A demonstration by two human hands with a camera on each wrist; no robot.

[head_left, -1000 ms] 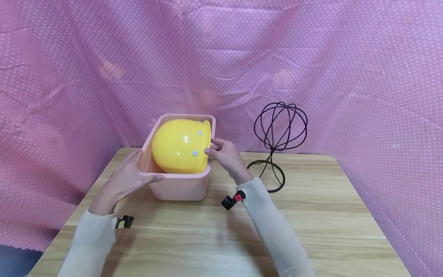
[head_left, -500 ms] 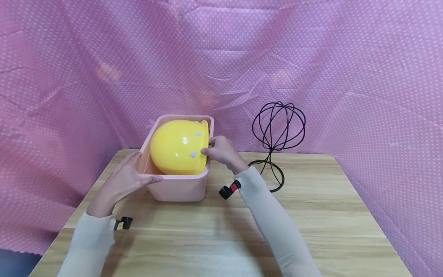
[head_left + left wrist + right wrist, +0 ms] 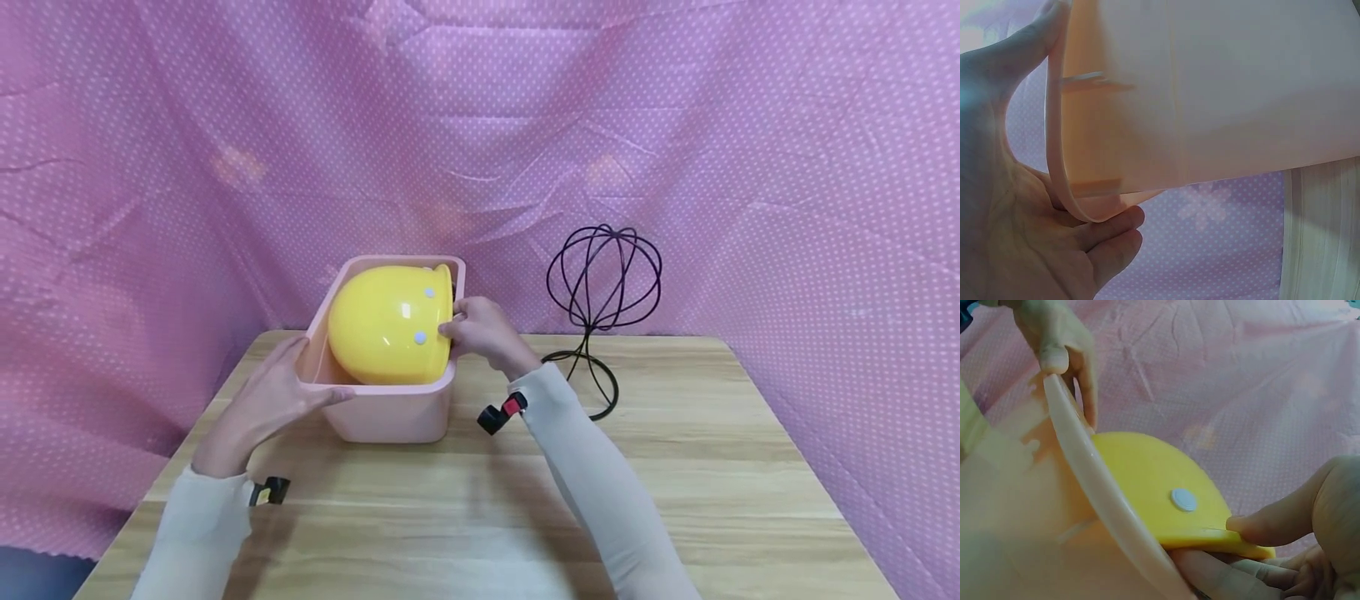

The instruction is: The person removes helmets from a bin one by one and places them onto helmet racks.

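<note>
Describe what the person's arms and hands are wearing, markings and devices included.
Both hands are bare: the left hand and the right hand wear no gloves or rings that show. Long, plain cream sleeves cover both arms to the wrists. A small black clip-like device with a yellow mark sits at the left wrist; a black one with a red part sits at the right wrist.

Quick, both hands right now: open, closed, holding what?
Left hand: grips the pink tub by its rim.
Right hand: pinches the yellow helmet brim.
</note>
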